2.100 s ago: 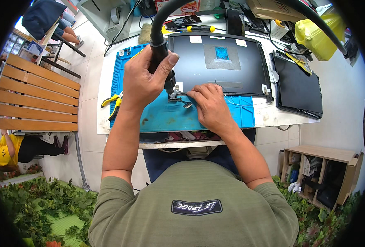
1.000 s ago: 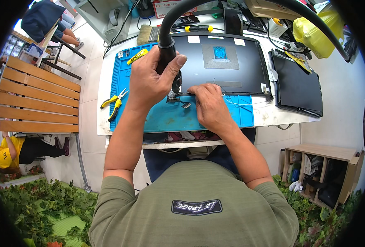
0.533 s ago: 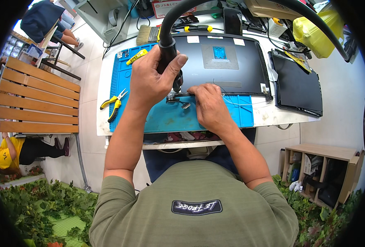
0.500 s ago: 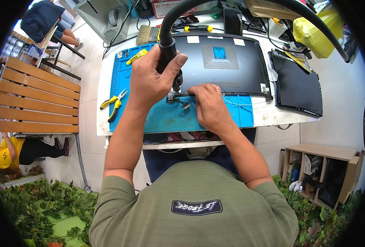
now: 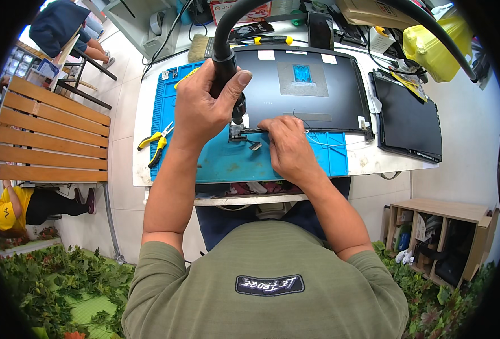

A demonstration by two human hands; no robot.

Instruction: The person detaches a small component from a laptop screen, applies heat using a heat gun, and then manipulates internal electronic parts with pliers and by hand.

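Note:
My left hand (image 5: 207,104) is wrapped round a black handpiece (image 5: 225,73) on a thick black hose. The handpiece's narrow tip points down, just above a metal hinge (image 5: 237,131) at the lower left corner of a dark laptop lid (image 5: 255,85). From beside the hinge a short cable with a connector (image 5: 255,146) hangs over the blue mat (image 5: 227,164). My right hand (image 5: 289,144) is closed on the lid's near edge, right of the hinge; its fingertips are partly hidden. A thin white wire (image 5: 329,143) runs out beside this hand.
Left on the mat lie yellow-and-black pliers (image 5: 158,148) and a yellow tube (image 5: 185,77), partly behind my left hand. A brush (image 5: 198,48) and a screwdriver (image 5: 272,40) lie beyond. A black laptop part (image 5: 406,116) sits at right. The hose (image 5: 430,34) arches over the table.
My left hand and the handpiece have shifted slightly left, so the hinge shows more and the yellow tube less. My right hand stays at the lid's edge.

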